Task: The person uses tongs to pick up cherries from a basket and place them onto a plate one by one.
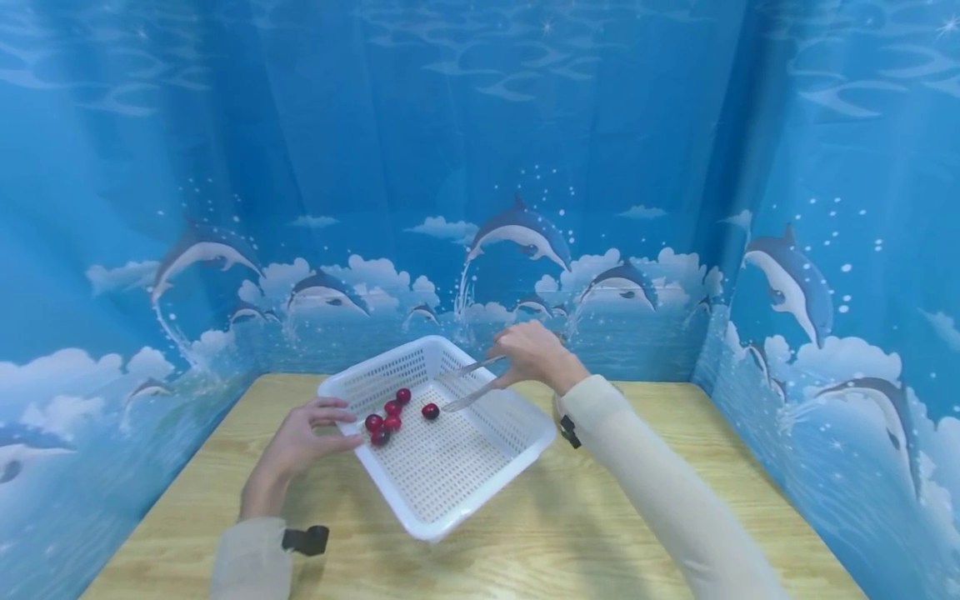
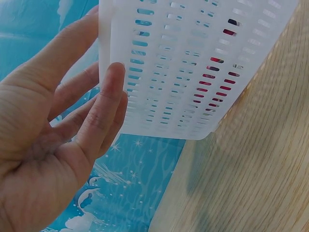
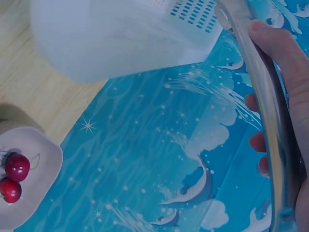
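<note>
A white perforated plastic basket (image 1: 457, 467) sits at an angle in the middle of the head view, one corner toward me. Several dark red cherries (image 1: 392, 423) are grouped at its left side, and one cherry (image 1: 430, 411) lies apart nearer the centre. My left hand (image 1: 307, 433) grips the left rim, with fingers and thumb on either side of the basket wall (image 2: 159, 82). In my right hand (image 1: 536, 357) is a pair of metal tongs (image 3: 270, 116). Their arms reach spread over the far rim into the basket, the lower tip close beside the lone cherry.
A pale bowl (image 3: 46, 183) holding more cherries (image 3: 17, 167) stands right of the basket, mostly hidden behind my right sleeve (image 1: 637, 467) in the head view. The wooden table (image 1: 360, 558) is enclosed by blue dolphin-print curtains (image 1: 480, 142) at the back and sides.
</note>
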The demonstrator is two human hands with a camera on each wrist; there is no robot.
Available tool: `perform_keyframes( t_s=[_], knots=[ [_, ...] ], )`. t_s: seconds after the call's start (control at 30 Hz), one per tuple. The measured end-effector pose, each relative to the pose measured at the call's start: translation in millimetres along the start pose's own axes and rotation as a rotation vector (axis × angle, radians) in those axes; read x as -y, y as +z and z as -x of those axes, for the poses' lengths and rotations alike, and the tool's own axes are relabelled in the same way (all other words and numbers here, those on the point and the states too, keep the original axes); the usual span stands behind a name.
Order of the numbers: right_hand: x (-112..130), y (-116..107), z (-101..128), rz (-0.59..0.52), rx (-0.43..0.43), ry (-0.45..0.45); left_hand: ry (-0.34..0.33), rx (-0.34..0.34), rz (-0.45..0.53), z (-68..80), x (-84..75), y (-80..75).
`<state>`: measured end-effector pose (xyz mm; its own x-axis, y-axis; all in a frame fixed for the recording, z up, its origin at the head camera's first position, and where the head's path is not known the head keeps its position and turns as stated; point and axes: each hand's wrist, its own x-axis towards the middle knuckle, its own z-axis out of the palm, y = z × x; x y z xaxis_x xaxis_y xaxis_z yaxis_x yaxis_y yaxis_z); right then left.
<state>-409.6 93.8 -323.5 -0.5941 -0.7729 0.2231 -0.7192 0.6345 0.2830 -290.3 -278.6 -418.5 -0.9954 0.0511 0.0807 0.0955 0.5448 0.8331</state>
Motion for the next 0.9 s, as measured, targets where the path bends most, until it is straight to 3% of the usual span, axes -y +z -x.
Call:
perform_keyframes(
  t_s=[0.47,0.9],
  knots=[
    [16.7,8.9,-25.9,0.005,0.122,0.050,-0.021,0.007,-0.002,-0.5,0.9,-0.4],
    [21.2,18.3,-35.9,0.057,0.138,0.064,0.015,0.003,-0.009,0.1,3.0,0.1]
  ],
)
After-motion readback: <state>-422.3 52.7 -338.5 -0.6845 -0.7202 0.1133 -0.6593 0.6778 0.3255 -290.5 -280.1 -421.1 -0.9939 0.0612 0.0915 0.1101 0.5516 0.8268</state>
